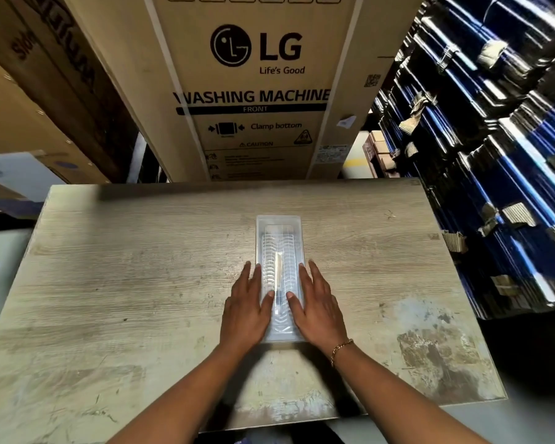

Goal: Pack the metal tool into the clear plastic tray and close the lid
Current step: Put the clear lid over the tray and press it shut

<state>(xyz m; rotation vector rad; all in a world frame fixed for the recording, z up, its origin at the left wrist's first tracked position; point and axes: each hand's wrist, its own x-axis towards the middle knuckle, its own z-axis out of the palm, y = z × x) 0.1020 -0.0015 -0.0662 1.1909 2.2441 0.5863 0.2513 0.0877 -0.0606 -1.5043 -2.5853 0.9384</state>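
A long clear plastic tray (280,233) lies lengthwise on the wooden table (141,267), its ribbed lid down over it. Through the plastic a slim metal tool (278,267) shows along the tray's middle. My left hand (248,310) rests flat on the tray's left side, fingers spread, thumb on the lid. My right hand (318,307) rests flat on the right side the same way, a gold bracelet on its wrist. Both palms cover the tray's near corners.
A large LG washing machine carton (253,91) stands just behind the table's far edge. More cartons (29,107) lean at the left. Stacked blue and black bundles (494,155) fill the right side, close to the table's right edge.
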